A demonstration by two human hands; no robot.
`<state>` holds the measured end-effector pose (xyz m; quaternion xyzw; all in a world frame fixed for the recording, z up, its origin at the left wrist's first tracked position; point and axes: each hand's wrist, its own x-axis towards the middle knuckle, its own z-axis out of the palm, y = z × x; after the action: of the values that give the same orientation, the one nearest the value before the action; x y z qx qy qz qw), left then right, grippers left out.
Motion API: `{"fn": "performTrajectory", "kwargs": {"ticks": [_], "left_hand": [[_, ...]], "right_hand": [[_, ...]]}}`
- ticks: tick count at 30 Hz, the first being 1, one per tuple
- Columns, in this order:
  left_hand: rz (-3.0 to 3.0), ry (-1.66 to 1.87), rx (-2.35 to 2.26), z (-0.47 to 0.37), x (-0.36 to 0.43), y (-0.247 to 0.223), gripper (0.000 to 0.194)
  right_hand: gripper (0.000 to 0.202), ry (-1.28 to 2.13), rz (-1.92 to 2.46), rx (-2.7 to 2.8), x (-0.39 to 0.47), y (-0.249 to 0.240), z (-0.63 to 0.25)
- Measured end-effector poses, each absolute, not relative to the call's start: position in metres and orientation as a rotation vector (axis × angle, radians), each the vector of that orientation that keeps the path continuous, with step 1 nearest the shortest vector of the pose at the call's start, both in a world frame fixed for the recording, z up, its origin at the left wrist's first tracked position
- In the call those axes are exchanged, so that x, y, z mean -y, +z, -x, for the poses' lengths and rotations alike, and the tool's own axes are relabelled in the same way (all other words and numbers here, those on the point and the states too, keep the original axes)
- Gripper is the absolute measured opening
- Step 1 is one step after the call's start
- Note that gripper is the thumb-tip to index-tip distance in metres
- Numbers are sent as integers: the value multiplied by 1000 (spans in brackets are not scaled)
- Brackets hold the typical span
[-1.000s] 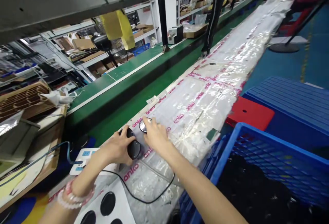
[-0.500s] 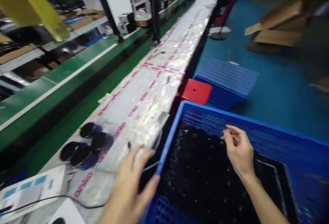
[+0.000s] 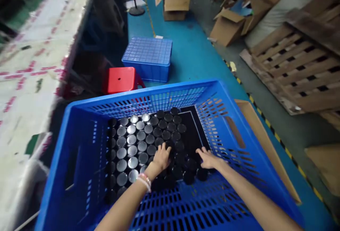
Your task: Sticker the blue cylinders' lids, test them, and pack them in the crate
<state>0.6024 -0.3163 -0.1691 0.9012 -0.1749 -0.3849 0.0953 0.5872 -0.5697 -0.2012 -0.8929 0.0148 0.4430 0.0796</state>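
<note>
A large blue plastic crate stands in front of me. Inside it, round black-topped jars are packed upright in close rows on a black sheet with a pale border line. My left hand, with beaded bracelets at the wrist, reaches over the jars near the middle, fingers apart and touching the dark tops. To its right, my right hand is low over the black sheet beside the last jars, fingers spread. I see nothing held in either hand, though the dark tops partly blend with the fingertips.
Left of the crate runs a long worktable covered in printed plastic. Beyond the crate are a red stool and a blue lidded bin. Cardboard boxes and a wooden pallet stand to the right.
The view has swung right from the table to the crate. My left hand has moved from beside the table into the crate; my right hand has opened and lowered to the sheet.
</note>
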Motion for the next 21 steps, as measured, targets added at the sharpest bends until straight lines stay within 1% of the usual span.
{"fn": "performTrajectory", "kwargs": {"ticks": [3,5,7,12,18,21], "left_hand": [[-2673,-1175,713,-601,367,-193,49],[-2662,-1217,837,-599,390,-207,50],[-2659,-1250,931,-595,404,-218,50],[-2729,-1279,970,-596,408,-229,50],[-2654,-1255,1052,-619,406,-233,42],[-2654,-1277,981,-619,411,-235,39]], "right_hand": [[43,1495,2633,129,566,-214,-561],[52,1480,2633,291,557,-219,-547],[56,1439,2631,434,547,-224,-538],[51,1381,2665,517,547,-230,-536],[49,1334,2785,308,558,-230,-537],[48,1373,2776,218,550,-233,-533]]}}
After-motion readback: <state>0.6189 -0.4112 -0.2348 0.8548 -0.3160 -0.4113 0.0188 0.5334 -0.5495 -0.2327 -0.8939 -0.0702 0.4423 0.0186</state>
